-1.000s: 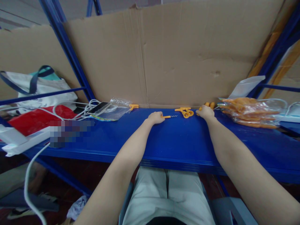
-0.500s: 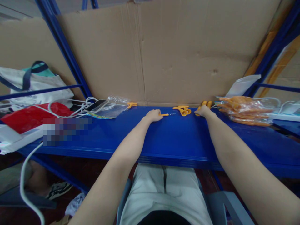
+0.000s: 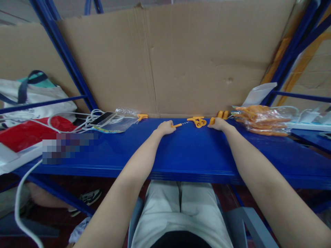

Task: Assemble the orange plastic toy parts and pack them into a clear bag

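Observation:
On the blue shelf (image 3: 191, 155), my left hand (image 3: 165, 127) is closed round the orange handle of a small corkscrew-like piece (image 3: 180, 124), whose thin metal spiral points right. My right hand (image 3: 218, 123) rests fingers-down on the shelf, closed over an orange plastic piece (image 3: 212, 120) that pokes out at its left. Between the two hands lies an orange part with ring-shaped ends (image 3: 197, 121). Two more orange pieces (image 3: 222, 114) stand just behind my right hand against the cardboard.
A cardboard sheet (image 3: 181, 58) backs the shelf. Clear bags of orange parts (image 3: 261, 119) lie at the right. At the left are a phone (image 3: 102, 118) on a plastic bag, white cables (image 3: 85, 119), a red item (image 3: 28, 131) and a tote bag (image 3: 33, 96).
Both hands stay at the back of the shelf. My right hand has slid a little left, toward the ring-ended orange part. The camera has shifted slightly.

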{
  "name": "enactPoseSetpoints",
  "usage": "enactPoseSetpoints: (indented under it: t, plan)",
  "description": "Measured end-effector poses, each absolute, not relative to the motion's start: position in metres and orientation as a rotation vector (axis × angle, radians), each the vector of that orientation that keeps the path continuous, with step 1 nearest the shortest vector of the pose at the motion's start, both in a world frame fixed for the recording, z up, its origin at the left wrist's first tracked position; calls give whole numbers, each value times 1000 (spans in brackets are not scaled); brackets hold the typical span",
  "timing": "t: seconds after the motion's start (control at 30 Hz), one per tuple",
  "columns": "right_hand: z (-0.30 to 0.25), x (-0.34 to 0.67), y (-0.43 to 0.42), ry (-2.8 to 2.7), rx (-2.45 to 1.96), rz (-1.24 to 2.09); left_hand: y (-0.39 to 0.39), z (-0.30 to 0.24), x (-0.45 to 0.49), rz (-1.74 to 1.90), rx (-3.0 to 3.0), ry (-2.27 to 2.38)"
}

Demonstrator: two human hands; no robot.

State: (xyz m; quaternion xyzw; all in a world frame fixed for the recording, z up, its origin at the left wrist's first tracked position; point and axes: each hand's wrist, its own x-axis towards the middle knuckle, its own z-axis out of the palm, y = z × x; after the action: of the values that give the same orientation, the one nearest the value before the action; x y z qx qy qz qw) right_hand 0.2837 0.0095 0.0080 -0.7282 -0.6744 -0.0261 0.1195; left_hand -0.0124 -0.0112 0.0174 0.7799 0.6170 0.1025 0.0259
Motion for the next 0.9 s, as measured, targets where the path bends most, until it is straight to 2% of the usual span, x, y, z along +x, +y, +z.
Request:
enactPoseSetpoints:
  t: [0.1,0.37,0.63,0.9]
  plan:
    - [15,269,3,-2041,-2139,-53,-11,16,-12,394,2403,1885]
    - [31,241,-13,-2233,-1939,-379,-7,12,-7,524,2517,1725]
    - [37,224,-16,-2373,-1727,-407,-12,15,-3,534,2553,1697]
    - [38,223,-17,-2373,-1738,-430,-16,19,-2,490,2540,1720]
